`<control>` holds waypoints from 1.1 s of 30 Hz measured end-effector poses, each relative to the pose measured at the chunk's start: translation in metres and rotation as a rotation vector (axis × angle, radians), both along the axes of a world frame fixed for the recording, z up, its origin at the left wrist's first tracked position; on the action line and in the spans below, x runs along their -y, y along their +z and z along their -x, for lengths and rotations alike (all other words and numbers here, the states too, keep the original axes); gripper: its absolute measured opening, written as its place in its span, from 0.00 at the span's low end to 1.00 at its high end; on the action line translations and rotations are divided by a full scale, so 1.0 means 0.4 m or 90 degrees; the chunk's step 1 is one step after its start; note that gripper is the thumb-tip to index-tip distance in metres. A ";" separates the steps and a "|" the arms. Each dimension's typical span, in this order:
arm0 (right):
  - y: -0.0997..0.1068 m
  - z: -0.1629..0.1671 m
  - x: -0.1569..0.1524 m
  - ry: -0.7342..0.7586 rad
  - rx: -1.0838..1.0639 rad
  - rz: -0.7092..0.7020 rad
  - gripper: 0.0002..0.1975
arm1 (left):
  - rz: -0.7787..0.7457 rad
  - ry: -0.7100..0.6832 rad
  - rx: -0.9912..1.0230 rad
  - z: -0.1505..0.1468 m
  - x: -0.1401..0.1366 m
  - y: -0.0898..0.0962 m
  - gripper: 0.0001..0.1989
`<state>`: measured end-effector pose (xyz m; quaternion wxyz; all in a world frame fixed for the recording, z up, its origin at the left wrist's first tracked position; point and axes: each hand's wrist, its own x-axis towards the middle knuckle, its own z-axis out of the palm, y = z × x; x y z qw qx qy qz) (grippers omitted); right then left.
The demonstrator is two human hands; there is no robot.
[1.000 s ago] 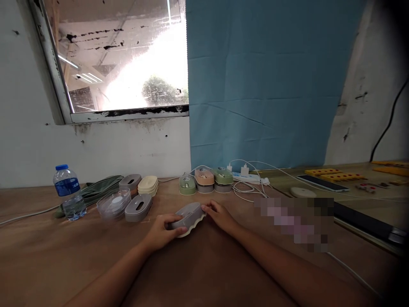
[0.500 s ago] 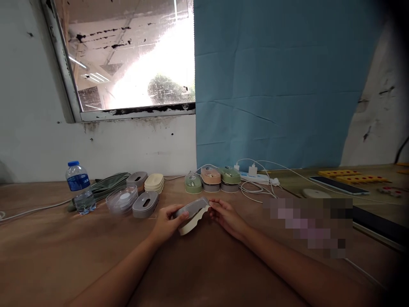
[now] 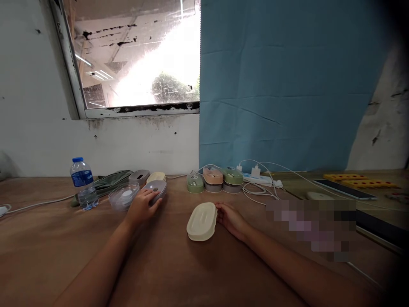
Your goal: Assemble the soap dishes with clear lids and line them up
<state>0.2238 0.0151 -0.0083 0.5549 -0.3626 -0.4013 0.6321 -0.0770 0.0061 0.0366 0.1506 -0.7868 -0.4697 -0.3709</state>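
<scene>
My right hand (image 3: 229, 218) pinches the right edge of a cream, oval, tray-like piece (image 3: 202, 221), tilted above the table. The piece has a raised rim and a ridge along its middle. To the left, my left hand (image 3: 142, 206) rests around a grey oval box piece (image 3: 159, 187), thumb on the near side and fingers over the top. Part of that grey piece is hidden by the fingers. Clear plastic oval containers (image 3: 123, 197) sit just left of this hand. Behind it are another grey piece with a slot (image 3: 139, 176) and cream pieces (image 3: 157, 176).
A water bottle (image 3: 83, 183) and a dark green pouch (image 3: 110, 185) stand at the left. Green (image 3: 194, 183) and pink-topped (image 3: 213, 175) boxes line the back, beside a power strip (image 3: 260, 179) with white cables. Phones (image 3: 345, 189) and yellow strips (image 3: 367, 182) lie right.
My left hand has carried the grey piece away from the cream one, left to the other grey piece. My right hand keeps the cream piece, now turned with its broad face showing.
</scene>
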 end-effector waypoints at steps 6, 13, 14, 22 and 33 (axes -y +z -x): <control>0.004 0.002 0.006 -0.002 0.006 -0.001 0.03 | 0.047 0.029 -0.070 0.048 -0.021 -0.022 0.18; 0.007 0.002 0.007 0.002 0.001 0.013 0.04 | 0.078 0.034 -0.073 0.062 -0.034 -0.033 0.18; 0.006 0.002 0.006 0.002 0.000 0.015 0.04 | 0.080 0.035 -0.068 0.064 -0.037 -0.035 0.18; 0.004 0.001 0.004 0.010 -0.006 0.024 0.04 | 0.112 0.043 -0.060 0.077 -0.045 -0.045 0.17; 0.013 0.004 0.012 0.013 0.009 0.019 0.05 | 0.096 0.053 0.038 0.068 -0.043 -0.051 0.18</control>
